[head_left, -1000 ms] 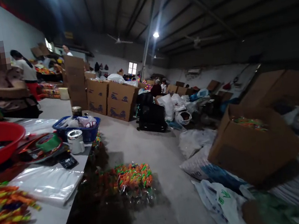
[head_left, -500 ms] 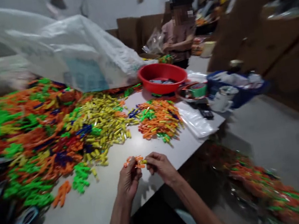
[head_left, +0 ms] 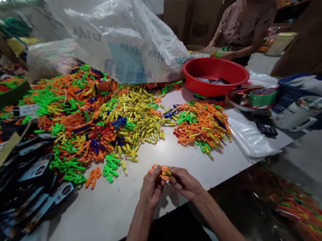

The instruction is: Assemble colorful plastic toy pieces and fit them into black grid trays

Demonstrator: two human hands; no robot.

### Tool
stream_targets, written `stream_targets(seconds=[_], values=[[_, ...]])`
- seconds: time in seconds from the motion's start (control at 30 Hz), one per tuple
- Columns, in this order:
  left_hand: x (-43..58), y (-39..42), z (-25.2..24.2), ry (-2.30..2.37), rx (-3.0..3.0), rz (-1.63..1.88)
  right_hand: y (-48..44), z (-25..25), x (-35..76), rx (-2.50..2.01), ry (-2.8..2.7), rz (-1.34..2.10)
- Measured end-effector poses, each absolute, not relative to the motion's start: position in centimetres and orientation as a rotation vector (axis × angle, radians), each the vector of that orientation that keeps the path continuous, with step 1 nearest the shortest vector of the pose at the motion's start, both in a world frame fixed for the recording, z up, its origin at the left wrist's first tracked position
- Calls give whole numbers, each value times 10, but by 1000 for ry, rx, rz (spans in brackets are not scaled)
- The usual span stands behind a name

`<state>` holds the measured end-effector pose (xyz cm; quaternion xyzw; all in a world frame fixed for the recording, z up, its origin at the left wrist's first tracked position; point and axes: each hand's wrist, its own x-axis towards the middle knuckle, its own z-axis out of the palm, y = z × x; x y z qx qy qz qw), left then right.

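- Orange plastic piece (head_left: 165, 177) is seen between the hands: small, bright, thin-limbed, outline partly hidden by fingers.
- Yellow piece (head_left: 167, 172) is seen against its right side; whether the two are joined cannot be told.
- Both are held up over the white table (head_left: 82, 223), near its front edge.
- Left hand (head_left: 152, 188): thumb and fingers are pinched on the orange plastic piece, with hardly any gap.
- Right hand (head_left: 185, 183): thumb and forefinger are pinched at the yellow piece; remaining fingers are curled in below.
- Hands are held close together, fingertips nearly meeting.
- Loose green pieces (head_left: 111, 167) and orange pieces (head_left: 93, 178) are laid left of the hands.
- Yellow pile (head_left: 139, 117) is heaped beyond the hands; mostly orange pile (head_left: 200, 125) is placed to its right.
- Red basin (head_left: 216, 67) is set behind the mostly orange pile.
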<state>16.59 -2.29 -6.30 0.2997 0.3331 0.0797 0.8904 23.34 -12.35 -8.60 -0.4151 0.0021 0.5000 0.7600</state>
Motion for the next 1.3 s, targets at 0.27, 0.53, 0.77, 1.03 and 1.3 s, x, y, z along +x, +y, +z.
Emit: stream_targets(seconds=[0.27,0.53,0.77,1.03,1.3], values=[[162,-20,-81,812,1002,484,-115,-79,217,-1428,-223,730],[134,19,-69,837,1249,481,-133,-77,293,-1511,-178,500],[77,122,-55,1454,2401,278,-127,-56,356,-2261,-388,-481],[93,125,-73,1287,1722,406,22,-80,189,-2263,-1222,491],[72,99,-67,1062,876,463,7,-77,198,-2121,-1034,600]])
